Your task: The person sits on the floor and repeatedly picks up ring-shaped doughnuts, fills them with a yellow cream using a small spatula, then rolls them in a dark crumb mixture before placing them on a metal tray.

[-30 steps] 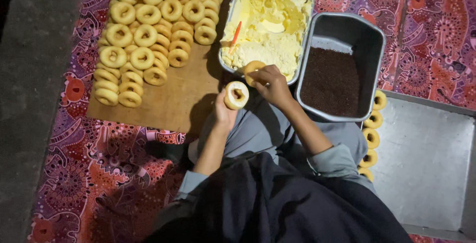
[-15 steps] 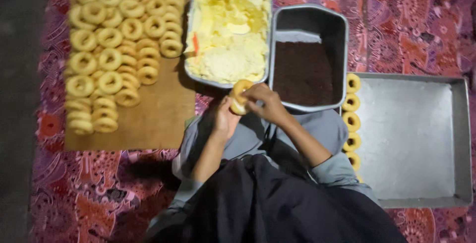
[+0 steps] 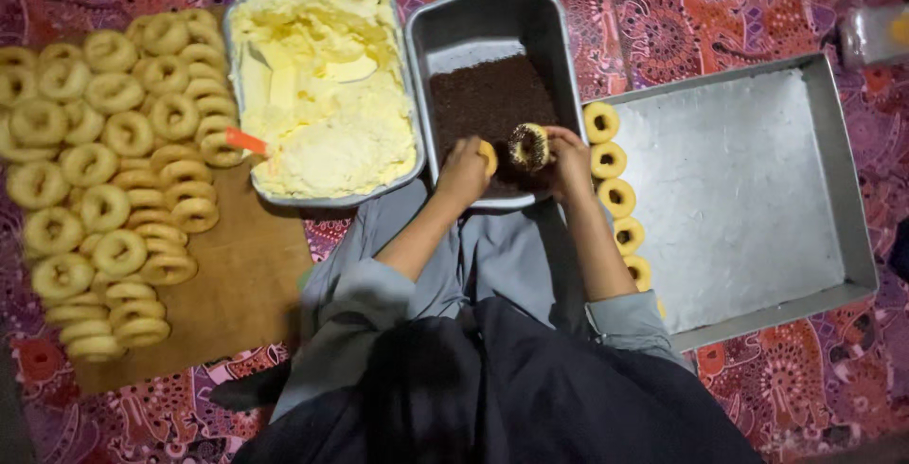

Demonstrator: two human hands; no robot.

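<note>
Head view: donut (image 3: 528, 147) now over the dark sprinkle pan (image 3: 492, 24), coated (plain a moment ago). Right hand (image 3: 570, 156) gripping it; left hand (image 3: 464, 169) clenched, just beside it.

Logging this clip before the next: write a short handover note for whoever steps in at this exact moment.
Left hand and right hand together hold one sprinkle-coated doughnut over the sprinkle pan.
Butter-cream tub sits left of it; plain doughnuts are piled on the wooden board.
Done: five doughnuts lined along the metal tray edge.
Left: the pile.
</note>
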